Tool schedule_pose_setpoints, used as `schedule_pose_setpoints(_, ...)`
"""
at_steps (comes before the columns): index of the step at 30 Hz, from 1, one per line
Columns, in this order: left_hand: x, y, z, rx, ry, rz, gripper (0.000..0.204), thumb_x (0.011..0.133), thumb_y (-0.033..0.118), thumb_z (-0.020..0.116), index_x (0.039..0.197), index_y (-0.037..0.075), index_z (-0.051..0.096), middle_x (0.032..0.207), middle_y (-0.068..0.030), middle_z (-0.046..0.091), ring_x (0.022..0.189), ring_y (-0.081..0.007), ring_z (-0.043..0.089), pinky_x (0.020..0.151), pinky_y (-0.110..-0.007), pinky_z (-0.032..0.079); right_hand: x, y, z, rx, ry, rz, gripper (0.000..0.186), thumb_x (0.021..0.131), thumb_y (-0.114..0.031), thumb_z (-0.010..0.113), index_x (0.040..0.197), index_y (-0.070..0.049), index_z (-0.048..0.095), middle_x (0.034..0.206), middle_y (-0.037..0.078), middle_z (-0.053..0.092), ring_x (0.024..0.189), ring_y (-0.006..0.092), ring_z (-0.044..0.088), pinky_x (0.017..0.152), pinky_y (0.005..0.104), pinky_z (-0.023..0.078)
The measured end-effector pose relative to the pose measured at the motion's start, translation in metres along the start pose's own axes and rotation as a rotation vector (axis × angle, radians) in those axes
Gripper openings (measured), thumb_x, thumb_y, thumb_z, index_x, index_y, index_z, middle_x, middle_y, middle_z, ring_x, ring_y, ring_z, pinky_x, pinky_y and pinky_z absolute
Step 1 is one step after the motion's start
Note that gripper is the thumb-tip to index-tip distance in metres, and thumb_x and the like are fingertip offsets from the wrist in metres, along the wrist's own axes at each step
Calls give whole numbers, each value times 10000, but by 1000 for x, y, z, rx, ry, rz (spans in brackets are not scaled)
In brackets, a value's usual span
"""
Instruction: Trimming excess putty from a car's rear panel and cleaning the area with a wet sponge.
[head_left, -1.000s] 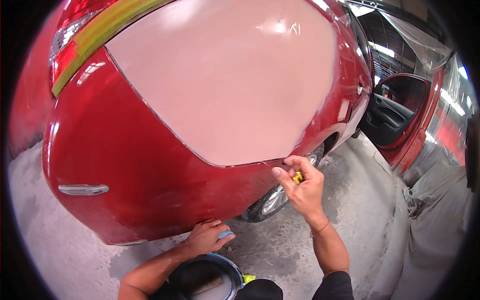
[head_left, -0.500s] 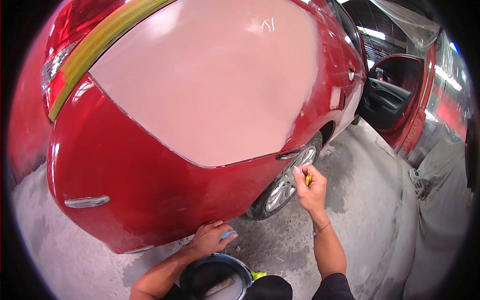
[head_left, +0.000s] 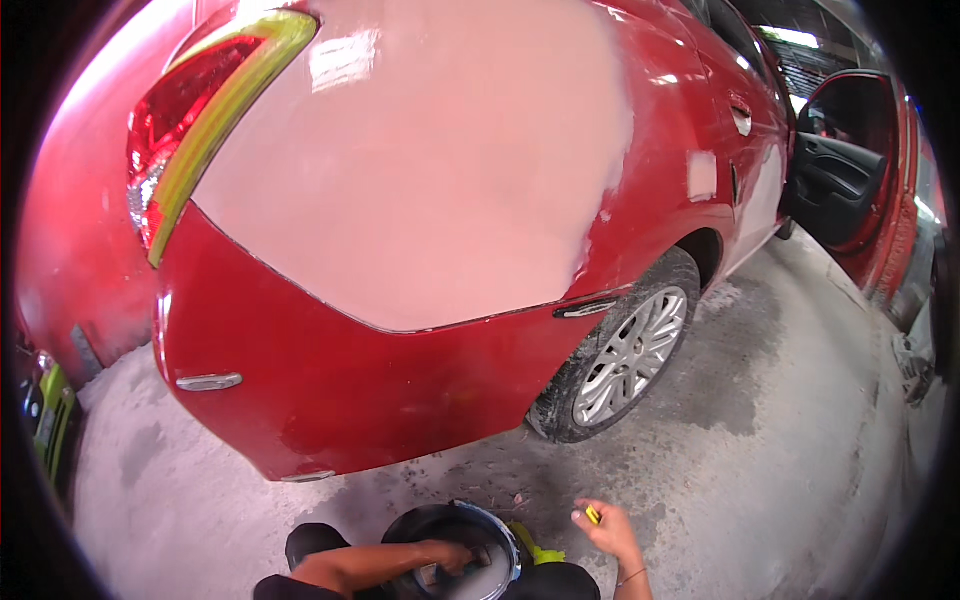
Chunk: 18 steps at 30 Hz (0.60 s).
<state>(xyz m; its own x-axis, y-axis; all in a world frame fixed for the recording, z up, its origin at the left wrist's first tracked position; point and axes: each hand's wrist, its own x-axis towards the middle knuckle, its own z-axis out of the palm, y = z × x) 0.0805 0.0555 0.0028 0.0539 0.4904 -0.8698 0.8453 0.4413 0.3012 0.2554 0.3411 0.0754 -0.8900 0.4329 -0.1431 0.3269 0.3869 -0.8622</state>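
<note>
Grey, stained floor (head_left: 820,400) is spread across the lower frame and right side. At bottom centre, the left hand (head_left: 447,556) has been lowered into a dark bucket (head_left: 512,545); half a second ago it was rested at the bumper's lower edge with a blue piece. That piece is no longer seen, and the finger spread and hold cannot be told. Just right of the bucket, the right hand (head_left: 605,530) has been drawn down from beside the wheel (head_left: 640,350), its fingers curled around a small yellow piece (head_left: 593,515). Above, the red bumper (head_left: 400,410) and, at upper centre, the pale pink patch (head_left: 430,190) are left untouched, so work on the panel is judged paused for the bucket. At far upper right, a car door (head_left: 845,165) is left open.
</note>
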Motion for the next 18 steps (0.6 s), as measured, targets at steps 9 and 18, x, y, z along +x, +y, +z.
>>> schedule_pose_setpoints(9,71,-9,146,122,620,-324,359,892,255,586,1116,16,735,1085,-216,752,964,-414,743,850,-551,590,-23,60,15,160,15,35,408,904,-324,757,1167,-12,751,933,180,774,861,242,745,799,360,562)
schedule_pose_setpoints(18,-236,81,-131,-437,1196,-42,363,870,126,714,1227,90,657,1152,-97,664,1088,-234,666,906,-380,564,-30,98,10,376,-18,12,348,972,-320,730,1150,-21,739,954,106,755,860,216,672,840,362,539)
